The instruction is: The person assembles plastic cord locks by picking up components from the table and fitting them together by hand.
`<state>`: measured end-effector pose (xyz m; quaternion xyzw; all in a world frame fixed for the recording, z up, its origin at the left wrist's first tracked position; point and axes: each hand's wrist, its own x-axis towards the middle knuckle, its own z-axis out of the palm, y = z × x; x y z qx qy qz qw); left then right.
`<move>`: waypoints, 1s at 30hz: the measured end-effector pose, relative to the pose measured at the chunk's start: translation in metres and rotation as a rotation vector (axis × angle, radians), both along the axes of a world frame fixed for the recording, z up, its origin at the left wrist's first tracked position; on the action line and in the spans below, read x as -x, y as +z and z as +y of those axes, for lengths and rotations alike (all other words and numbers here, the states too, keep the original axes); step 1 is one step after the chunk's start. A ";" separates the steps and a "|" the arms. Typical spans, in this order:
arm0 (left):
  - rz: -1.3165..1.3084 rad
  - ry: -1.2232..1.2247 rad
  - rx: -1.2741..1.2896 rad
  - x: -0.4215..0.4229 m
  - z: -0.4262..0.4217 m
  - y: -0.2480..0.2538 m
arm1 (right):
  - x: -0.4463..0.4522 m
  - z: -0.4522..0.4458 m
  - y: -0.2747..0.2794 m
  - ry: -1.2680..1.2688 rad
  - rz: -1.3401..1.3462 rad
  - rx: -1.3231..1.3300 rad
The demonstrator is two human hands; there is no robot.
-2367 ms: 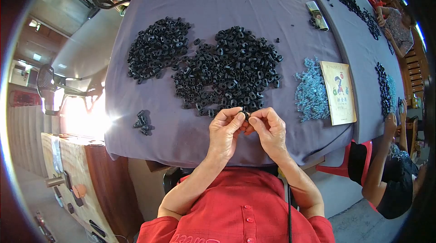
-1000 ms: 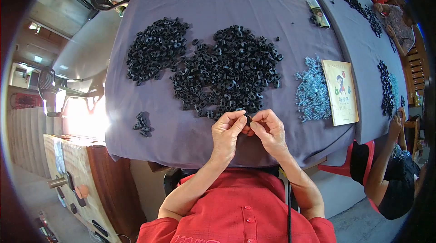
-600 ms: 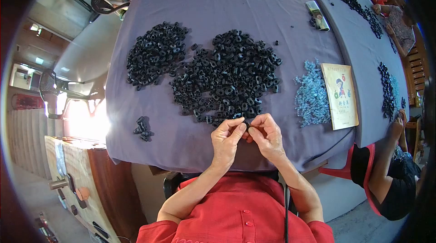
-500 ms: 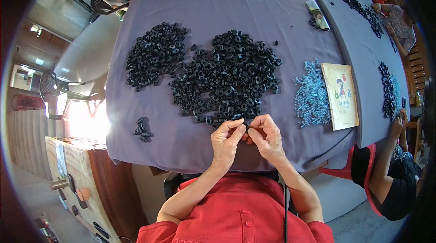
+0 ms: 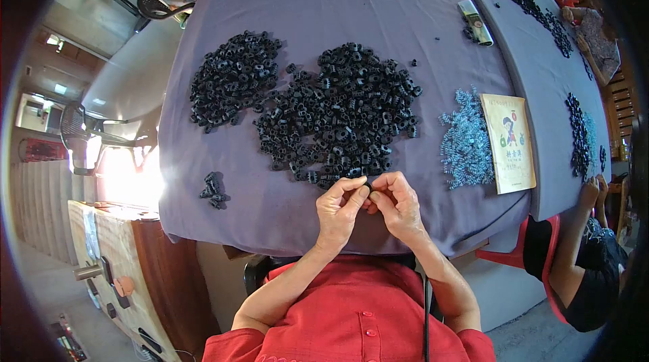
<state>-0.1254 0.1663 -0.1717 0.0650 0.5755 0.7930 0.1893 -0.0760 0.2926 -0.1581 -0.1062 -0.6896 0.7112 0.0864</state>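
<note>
A small black plastic part point(image 5: 368, 187) is pinched between the fingertips of both my hands, near the table's front edge. My left hand point(image 5: 337, 208) is closed on it from one side and my right hand point(image 5: 397, 204) from the other; the fingers cover most of it. Just beyond my fingertips spreads a large pile of similar black parts point(image 5: 338, 115). A second black pile point(image 5: 233, 78) adjoins it on the left. To the right lies a heap of small light-blue pieces that look like coiled springs point(image 5: 466, 142).
A worn booklet point(image 5: 510, 149) lies beside the blue heap. A few black parts point(image 5: 213, 190) sit apart at the left. Farther back is a white-and-green packet point(image 5: 475, 22). Other people point(image 5: 588, 260) sit at the adjoining table on the right, with more black and blue pieces.
The view has shifted very slightly. My hands stay in nearly the same pinch around the black part, with only a small change in the fingers.
</note>
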 end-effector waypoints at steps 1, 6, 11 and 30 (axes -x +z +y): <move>-0.047 0.000 0.018 -0.001 -0.002 -0.001 | -0.001 -0.001 0.000 0.002 0.006 -0.012; -0.075 -0.064 -0.002 0.007 -0.005 0.007 | -0.003 0.004 0.007 0.113 -0.004 -0.135; -0.148 -0.138 -0.059 0.011 -0.010 0.013 | 0.002 0.011 0.010 0.183 -0.003 -0.295; -0.701 -0.271 -0.244 0.015 -0.017 0.011 | 0.003 0.013 0.000 0.169 0.177 -0.365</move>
